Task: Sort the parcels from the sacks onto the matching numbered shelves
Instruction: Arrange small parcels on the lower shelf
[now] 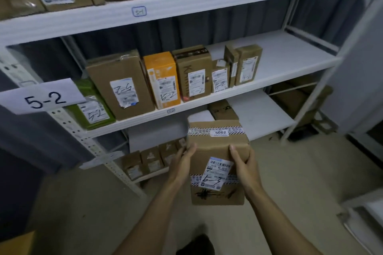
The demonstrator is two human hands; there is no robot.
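I hold a brown cardboard parcel (215, 151) in front of the shelving, below the middle shelf. It has striped tape, a "4002" sticker and a white label with a handwritten number starting with 5. My left hand (183, 161) grips its left side. My right hand (244, 163) grips its right edge, thumb on the front. The middle shelf (279, 56) carries a paper sign "5-2" (44, 97) and a row of parcels marked 5-2. The shelf above is tagged "5-1" (139, 11).
Parcels on the 5-2 shelf include a green one (91, 107), a large brown box (122, 85) and an orange box (163, 78); its right half is bare. Small boxes (149, 161) stand on the lowest shelf. A white upright post (99, 151) stands at left. Beige floor below.
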